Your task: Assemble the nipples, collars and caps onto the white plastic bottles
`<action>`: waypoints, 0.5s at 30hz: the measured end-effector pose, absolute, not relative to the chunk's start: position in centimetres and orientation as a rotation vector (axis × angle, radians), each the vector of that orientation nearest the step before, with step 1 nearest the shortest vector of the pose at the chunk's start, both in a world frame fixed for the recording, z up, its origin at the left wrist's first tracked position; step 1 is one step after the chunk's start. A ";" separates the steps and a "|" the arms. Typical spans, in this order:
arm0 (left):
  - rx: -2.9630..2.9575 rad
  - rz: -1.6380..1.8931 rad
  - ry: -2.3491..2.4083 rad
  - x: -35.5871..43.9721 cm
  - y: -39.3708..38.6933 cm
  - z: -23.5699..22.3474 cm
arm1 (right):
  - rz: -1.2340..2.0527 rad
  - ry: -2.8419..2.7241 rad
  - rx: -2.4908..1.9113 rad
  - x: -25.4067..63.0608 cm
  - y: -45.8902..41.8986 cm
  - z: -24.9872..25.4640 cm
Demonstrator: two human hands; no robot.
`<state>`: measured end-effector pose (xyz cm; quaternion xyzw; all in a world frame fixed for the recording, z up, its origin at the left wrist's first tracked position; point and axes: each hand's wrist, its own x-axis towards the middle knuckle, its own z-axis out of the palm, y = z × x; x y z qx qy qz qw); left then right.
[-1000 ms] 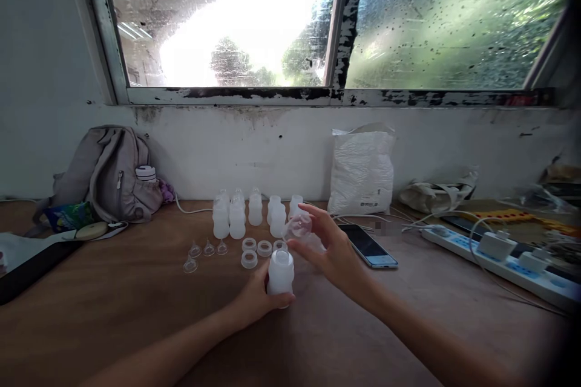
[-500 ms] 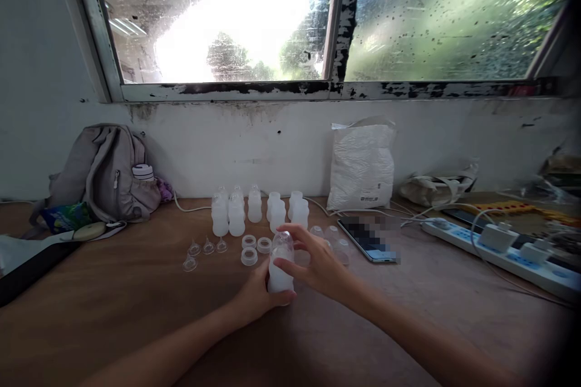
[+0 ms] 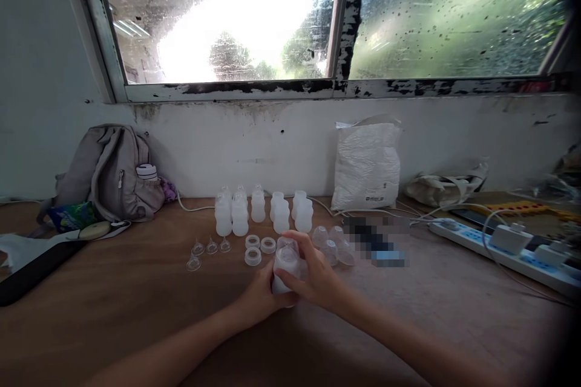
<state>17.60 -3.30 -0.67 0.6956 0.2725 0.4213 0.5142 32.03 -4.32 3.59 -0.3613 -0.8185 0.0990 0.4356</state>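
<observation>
A frosted baby bottle (image 3: 285,272) with a clear dome at its top stands on the table close in front of me. My left hand (image 3: 262,295) is wrapped round its lower part from the left. My right hand (image 3: 318,272) grips the top from the right, thumb in front and fingers behind, around the clear dome. Just beyond are several white collar rings (image 3: 253,256). Clear teats (image 3: 212,246) lie to the left, and several clear domed caps (image 3: 330,252) are grouped right of my right hand.
Rows of frosted bottles (image 3: 240,217) stand near the wall, some topped with teats and some without. A grey backpack (image 3: 113,175) sits at the left. Toward the right are a white plastic bag (image 3: 367,166), a blurred phone (image 3: 390,258) and a power strip (image 3: 503,260) with cables.
The bottle's clear dome has come down and tips toward me, with my right hand still on it. My left hand keeps its hold low on the bottle. The view has shifted slightly.
</observation>
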 end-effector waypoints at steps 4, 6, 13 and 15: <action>1.696 1.020 0.650 17.5 -3.1 -0.8 | 0.213 -2.000 -0.913 31.6 -4.1 1.8; 1.716 1.018 0.660 17.4 -3.0 -0.9 | 0.191 -1.990 -0.925 31.6 -4.0 1.2; 1.734 0.988 0.643 17.4 -3.1 -0.9 | 0.049 -1.993 -0.920 31.6 -3.5 0.7; 1.740 0.998 0.647 17.6 -3.2 -0.8 | 0.015 -2.004 -0.889 31.6 -3.4 1.2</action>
